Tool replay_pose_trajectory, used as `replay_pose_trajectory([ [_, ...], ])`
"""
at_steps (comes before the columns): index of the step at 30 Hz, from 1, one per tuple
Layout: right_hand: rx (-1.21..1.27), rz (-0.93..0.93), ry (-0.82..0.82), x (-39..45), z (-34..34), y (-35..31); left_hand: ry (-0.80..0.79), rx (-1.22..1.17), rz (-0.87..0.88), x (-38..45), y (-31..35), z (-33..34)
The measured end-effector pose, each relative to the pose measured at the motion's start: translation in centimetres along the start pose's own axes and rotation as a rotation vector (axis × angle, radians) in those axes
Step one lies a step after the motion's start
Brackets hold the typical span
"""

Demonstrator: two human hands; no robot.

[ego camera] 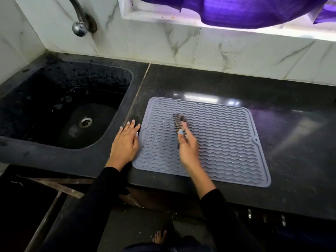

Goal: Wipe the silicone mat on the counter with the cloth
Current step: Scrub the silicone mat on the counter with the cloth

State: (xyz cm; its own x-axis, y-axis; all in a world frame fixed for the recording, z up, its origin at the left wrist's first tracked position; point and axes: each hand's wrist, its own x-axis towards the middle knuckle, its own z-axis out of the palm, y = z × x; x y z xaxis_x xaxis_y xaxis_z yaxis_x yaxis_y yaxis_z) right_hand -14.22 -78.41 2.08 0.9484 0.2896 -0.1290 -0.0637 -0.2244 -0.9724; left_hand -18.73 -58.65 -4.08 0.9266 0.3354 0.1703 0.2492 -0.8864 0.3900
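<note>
- Two hands at work, so we'll go left to right across the frame.
- Far left: the black sink sunk into the counter, with the tap on the wall in the upper left. Neither is in play right now.
- Left of centre: our left hand lies flat, fingers straight, on the counter with its fingertips against the mat's left edge. We reckon that's to pin the mat so it doesn't slide while we scrub.
- Centre: the silicone mat, grey with wavy ridges, sits flat on the dark counter just right of the sink. It looks wet and shiny in the middle.
- On the mat: our right hand grips a dark bunched cloth, pressed onto the ridges left of the mat's centre. It's blurred, so probably mid-stroke.
- Upper right: purple fabric hangs over the window ledge.
- No brands or writing we can read anywhere.
</note>
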Motion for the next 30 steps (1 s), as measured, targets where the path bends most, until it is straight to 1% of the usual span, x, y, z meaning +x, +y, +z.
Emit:
replay_pose_trajectory([
  [2, -0.418, -0.185, -0.104, -1.3, 2.6, 0.7, 0.032, -0.039, -0.004, -0.1, -0.1, 0.0],
  [3, -0.635, -0.295, -0.137, -2.1, 3.8, 1.5, 0.039, -0.057, -0.002, -0.1, -0.2, -0.1],
  [4, -0.845, -0.403, -0.137, -2.6, 4.8, 2.4, 0.041, -0.067, -0.003, -0.1, -0.3, -0.1],
  [5, -0.992, -0.475, -0.107, -2.9, 5.4, 3.2, 0.041, -0.071, -0.005, 0.0, -0.3, -0.2],
  [7, -1.111, -0.496, -0.077, -3.1, 5.9, 3.9, 0.046, -0.067, -0.006, 0.1, -0.3, -0.3],
  [11, -1.202, -0.512, -0.050, -2.6, 6.2, 4.1, 0.053, -0.029, 0.009, 0.1, -0.2, -0.1],
  [13, -1.191, -0.485, -0.073, -2.2, 6.1, 3.6, 0.058, -0.007, 0.008, 0.2, -0.1, -0.1],
  [15, -1.120, -0.524, -0.126, -2.0, 5.8, 3.3, 0.062, -0.004, 0.014, 0.2, -0.2, -0.1],
  [16, -1.040, -0.536, -0.171, -1.6, 5.5, 3.2, 0.057, -0.011, 0.015, 0.2, -0.3, -0.2],
  [17, -0.942, -0.502, -0.228, -1.2, 5.1, 2.9, 0.043, -0.023, 0.016, 0.2, -0.4, -0.3],
  [18, -0.832, -0.415, -0.270, -0.7, 4.7, 2.6, 0.017, -0.039, 0.018, 0.2, -0.4, -0.6],
  [19, -0.683, -0.282, -0.293, -0.1, 4.4, 2.3, -0.019, -0.058, 0.019, 0.2, -0.4, -0.9],
  [21, -0.259, -0.013, -0.210, 0.4, 3.8, 0.8, -0.091, -0.088, 0.015, -0.1, -0.4, -1.5],
  [22, -0.106, 0.053, -0.153, 0.4, 3.6, 0.2, -0.106, -0.086, 0.011, -0.5, -0.4, -1.7],
  [23, -0.088, 0.035, -0.134, 0.0, 3.5, -0.3, -0.107, -0.077, 0.005, -0.9, -0.4, -1.8],
  [25, -0.328, -0.133, -0.198, -1.4, 3.7, -0.6, -0.089, -0.059, 0.000, -1.8, -0.5, -1.8],
  [27, -0.699, -0.320, -0.243, -3.3, 5.0, 0.6, -0.064, -0.081, 0.005, -2.4, -0.6, -1.6],
  [29, -1.017, -0.478, -0.202, -5.1, 6.4, 2.2, -0.029, -0.155, -0.004, -2.4, -0.8, -1.7],
  [30, -1.094, -0.478, -0.183, -5.7, 6.8, 2.6, -0.013, -0.200, -0.019, -2.3, -0.9, -1.7],
])
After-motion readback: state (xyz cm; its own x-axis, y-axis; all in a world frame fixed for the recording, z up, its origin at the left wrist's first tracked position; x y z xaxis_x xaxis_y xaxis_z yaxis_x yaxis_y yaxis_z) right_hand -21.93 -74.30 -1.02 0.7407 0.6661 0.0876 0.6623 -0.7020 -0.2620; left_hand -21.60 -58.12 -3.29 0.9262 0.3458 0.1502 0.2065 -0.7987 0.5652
